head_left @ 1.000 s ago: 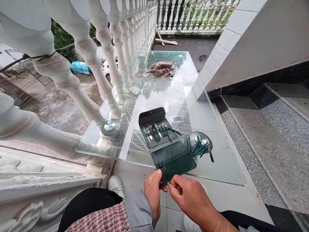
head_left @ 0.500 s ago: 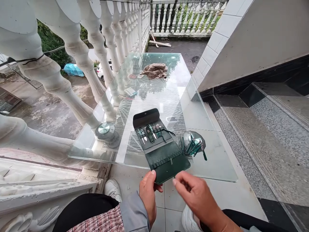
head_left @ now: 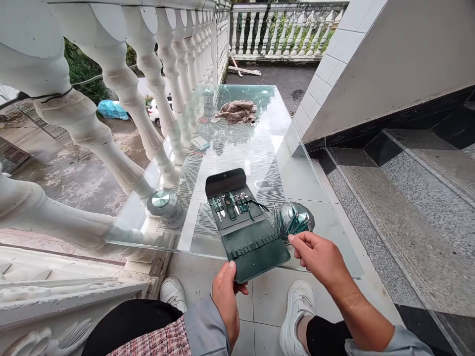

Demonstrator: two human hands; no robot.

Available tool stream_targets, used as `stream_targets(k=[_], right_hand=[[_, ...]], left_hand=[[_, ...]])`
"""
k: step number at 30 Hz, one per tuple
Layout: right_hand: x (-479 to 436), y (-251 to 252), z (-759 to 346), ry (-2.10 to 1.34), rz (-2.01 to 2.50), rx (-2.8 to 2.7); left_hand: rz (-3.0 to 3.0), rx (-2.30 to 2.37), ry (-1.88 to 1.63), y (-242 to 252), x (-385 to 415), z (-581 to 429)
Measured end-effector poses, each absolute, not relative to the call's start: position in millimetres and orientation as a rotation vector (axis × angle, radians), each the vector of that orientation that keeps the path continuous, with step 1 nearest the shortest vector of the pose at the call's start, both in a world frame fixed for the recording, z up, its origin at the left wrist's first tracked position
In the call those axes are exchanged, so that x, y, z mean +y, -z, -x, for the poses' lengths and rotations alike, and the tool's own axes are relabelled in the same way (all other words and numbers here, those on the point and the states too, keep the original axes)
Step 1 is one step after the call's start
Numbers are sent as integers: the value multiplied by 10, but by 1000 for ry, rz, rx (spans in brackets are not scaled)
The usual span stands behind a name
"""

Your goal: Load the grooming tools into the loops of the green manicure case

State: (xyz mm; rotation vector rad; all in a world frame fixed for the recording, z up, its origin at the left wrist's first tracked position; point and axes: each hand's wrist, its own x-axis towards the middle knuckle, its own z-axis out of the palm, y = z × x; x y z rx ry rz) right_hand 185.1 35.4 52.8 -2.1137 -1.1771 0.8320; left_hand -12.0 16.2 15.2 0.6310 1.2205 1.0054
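A dark green manicure case (head_left: 256, 242) lies unfolded on the glass table, its near flap reaching past the edge. My left hand (head_left: 227, 291) is closed on the flap's near left corner, thumb on top. Scissors (head_left: 218, 207), a nail clipper (head_left: 243, 195) and other tools sit under loops in the case's far half. The row of small loops (head_left: 256, 245) in the near half holds no tool that I can see. My right hand (head_left: 315, 252) is pinched beside a heap of slim green manicure tools (head_left: 297, 222); a slender tool at its fingertips is mostly hidden.
The glass table (head_left: 326, 227) has round metal caps (head_left: 162, 199) over its legs. A brown cloth (head_left: 237, 112) and a small card packet (head_left: 200, 143) lie farther back. White balusters (head_left: 129, 104) line the left; stone steps (head_left: 389, 207) rise at right.
My right hand has moved right and away from me, from the case's near flap to the heap of tools. The slender tool over the loops has left the case. My left hand stays.
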Motion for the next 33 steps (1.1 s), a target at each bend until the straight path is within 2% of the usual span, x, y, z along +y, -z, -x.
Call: stream_targets(k=[6,12,20,27,33], right_hand=[[385,-457,-1833,-687,2099,-1255],[368,-391,-1641,-324,1907,-1710],[383,-284,-1689,-77,2073,-1787],[365,-346,-1645,-102,1995,-1729],[590,-649,-1655,-151,1857,-1703]], left_hand=[[-601,1203,-1004,-153,164,120],[-573,1153,-1038,-138,147,113],[-579,1189,-966,-123,178,118],[-518,1152,-1049,-90,145,134],[-794,988,-704,27,-75,85]])
